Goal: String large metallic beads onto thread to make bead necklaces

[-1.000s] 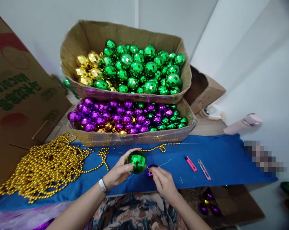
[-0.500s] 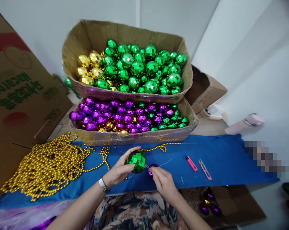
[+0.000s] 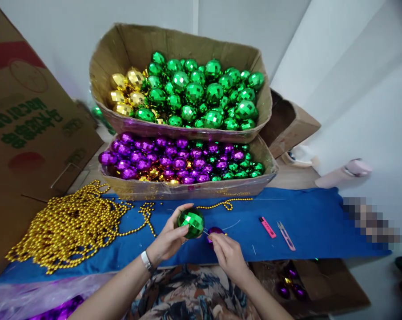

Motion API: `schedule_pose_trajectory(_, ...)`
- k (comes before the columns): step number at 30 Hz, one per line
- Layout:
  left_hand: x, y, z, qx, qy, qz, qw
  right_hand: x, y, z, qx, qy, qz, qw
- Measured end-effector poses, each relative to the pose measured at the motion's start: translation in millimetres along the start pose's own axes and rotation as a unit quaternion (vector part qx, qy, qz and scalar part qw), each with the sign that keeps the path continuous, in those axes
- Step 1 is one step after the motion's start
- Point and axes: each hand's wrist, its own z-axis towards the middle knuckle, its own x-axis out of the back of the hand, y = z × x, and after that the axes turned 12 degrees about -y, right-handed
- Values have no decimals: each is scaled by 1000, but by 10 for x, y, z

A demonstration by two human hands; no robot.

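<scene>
My left hand (image 3: 170, 235) is closed round a shiny green faceted ball ornament (image 3: 191, 223), held just above the blue cloth (image 3: 307, 222). Thin pale string (image 3: 206, 231) runs from the ball's right side to my right hand (image 3: 229, 253), whose thumb and fingers pinch it. Behind the right fingertips a purple ball (image 3: 215, 233) shows in part. A string end sticks out to the upper right of it. Gold bead garland (image 3: 229, 203) lies on the cloth beyond both hands.
Two cardboard boxes hold green and gold balls (image 3: 194, 92) and purple and green balls (image 3: 142, 163). At left lies a heap of gold beads (image 3: 77, 226) beside a large carton (image 3: 27, 133). To the right are a pink cutter (image 3: 267, 227), thread snips (image 3: 286, 236) and a pink bottle (image 3: 344, 172).
The view has shifted slightly. Both hands keep nearly the same pose, and the green ball has turned a little in my left hand.
</scene>
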Motion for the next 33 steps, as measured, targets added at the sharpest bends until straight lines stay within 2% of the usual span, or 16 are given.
schedule_pose_trajectory(6, 17, 9, 1, -4, -7, 3, 1000, -19, -11, -3, -4, 10, -1, 1000)
schedule_pose_trajectory(13, 11, 3, -19, -3, 2, -6, 1000, -54, -13, -19, -17, -8, 16, 1000)
schedule_pose_trajectory(33, 48, 1, -37, 2, -3, 3, 1000, -30, -38, -9, -8, -10, 8, 1000)
